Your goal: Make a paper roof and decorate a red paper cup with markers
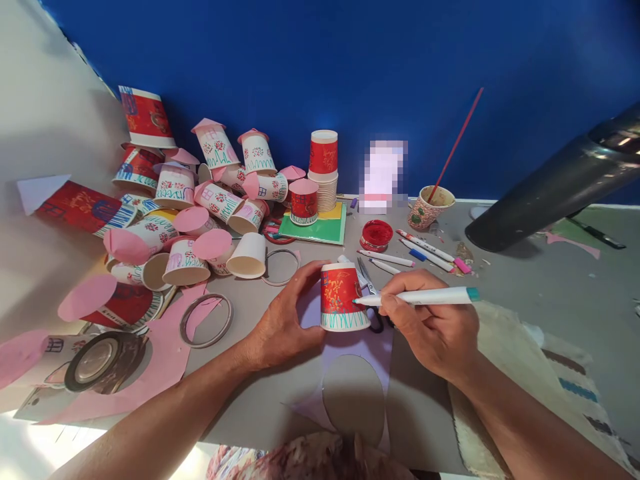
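Observation:
An upside-down red and white paper cup (341, 293) is gripped at its left side by my left hand (285, 320). Green zigzag strokes run round its wide lower rim, and gold print covers the red band. My right hand (435, 327) holds a white marker (425, 296) with a green tip; the tip is at the cup's right side, touching or very close. Behind the cup lies a pair of scissors (367, 275), partly hidden. Purple paper (357, 350) with a round hole cut out lies under the cup.
Many decorated paper cups (175, 183) with pink cone tops are heaped at the left. Tape rolls (206, 321), several markers (425, 250), a red ink pot (377, 235) and a cup with a stick (431, 207) surround the hands. A dark cylinder (550, 187) leans at right; a cloth (500, 373) lies near my right arm.

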Tool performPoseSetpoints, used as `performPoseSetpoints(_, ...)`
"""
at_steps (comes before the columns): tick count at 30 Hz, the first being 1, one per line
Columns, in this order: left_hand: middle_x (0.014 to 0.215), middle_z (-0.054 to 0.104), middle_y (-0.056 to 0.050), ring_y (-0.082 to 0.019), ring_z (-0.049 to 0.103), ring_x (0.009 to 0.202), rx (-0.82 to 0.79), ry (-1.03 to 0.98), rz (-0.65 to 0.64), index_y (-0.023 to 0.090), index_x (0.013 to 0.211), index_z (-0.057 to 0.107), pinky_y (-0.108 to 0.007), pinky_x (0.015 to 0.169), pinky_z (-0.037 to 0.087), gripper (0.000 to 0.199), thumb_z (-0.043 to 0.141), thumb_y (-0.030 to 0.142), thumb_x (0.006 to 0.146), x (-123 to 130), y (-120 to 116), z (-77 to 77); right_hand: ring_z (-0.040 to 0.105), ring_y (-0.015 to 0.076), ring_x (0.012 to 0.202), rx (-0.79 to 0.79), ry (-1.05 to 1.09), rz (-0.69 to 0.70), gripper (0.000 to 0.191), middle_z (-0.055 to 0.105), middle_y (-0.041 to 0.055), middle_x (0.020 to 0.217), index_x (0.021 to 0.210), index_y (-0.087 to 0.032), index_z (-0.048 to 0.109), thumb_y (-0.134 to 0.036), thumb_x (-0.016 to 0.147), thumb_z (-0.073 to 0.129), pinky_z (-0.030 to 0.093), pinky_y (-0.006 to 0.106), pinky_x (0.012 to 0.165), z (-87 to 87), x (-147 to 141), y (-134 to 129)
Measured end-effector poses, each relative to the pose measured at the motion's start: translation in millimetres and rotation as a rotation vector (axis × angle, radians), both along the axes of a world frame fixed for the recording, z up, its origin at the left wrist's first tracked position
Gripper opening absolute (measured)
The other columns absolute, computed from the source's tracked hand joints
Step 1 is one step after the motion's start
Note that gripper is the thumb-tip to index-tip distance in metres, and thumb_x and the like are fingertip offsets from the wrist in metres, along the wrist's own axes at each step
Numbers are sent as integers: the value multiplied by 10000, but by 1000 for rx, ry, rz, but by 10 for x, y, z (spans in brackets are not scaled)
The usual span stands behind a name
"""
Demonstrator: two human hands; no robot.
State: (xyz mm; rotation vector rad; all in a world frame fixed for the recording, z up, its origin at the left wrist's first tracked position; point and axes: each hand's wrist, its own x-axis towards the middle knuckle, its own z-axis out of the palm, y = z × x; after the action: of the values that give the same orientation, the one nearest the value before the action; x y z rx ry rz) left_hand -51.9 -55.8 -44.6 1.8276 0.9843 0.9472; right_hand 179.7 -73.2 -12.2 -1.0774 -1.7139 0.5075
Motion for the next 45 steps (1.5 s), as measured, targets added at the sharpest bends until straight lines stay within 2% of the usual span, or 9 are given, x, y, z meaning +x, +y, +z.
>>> performPoseSetpoints(9,1559,487,-144,-304,513,1427,-33,-30,24,230,1485,392,-497,1235,405,887,750,65,689,-10,0,-21,513,77,457,23,5,-24,159,640,-38,625,780,-210,648,-212,933,605,364,223,409,25,62,20)
performPoseSetpoints(17,1561,494,-113,-287,510,1429,-42,-46,20,250,1486,403,-449,1239,404,884,755,56,699,-4,-5,-31,532,74,489,43,6,-15,157,634,-39,661,782,-209,646,-208,933,604,412,225,469,-9,44,14)
performPoseSetpoints(23,1575,479,-111,-303,488,1447,-55,-57,16,258,1498,401,-478,1253,379,912,738,31,681,-20,-3,-68,542,67,474,35,23,4,144,621,-52,636,800,-210,641,-198,938,598,419,213,467,-12,40,20)
performPoseSetpoints(32,1546,507,-106,-306,509,1428,-46,-97,11,261,1492,425,-470,1241,401,909,741,20,674,-17,16,-52,520,55,467,60,16,-11,159,626,-59,623,773,-211,640,-186,926,605,369,197,433,15,43,21)
performPoseSetpoints(42,1535,519,-103,-308,515,1420,-66,-77,42,261,1483,437,-473,1235,407,894,744,35,674,-10,5,-39,497,62,461,41,12,19,139,635,-44,663,787,-207,650,-192,920,612,404,211,463,-5,37,4)
performPoseSetpoints(45,1552,500,-117,-311,504,1432,-72,-82,40,244,1490,421,-477,1240,400,890,758,60,687,-16,6,-52,542,70,500,58,31,-7,135,648,-46,669,800,-213,656,-193,927,613,439,209,509,-7,52,15)
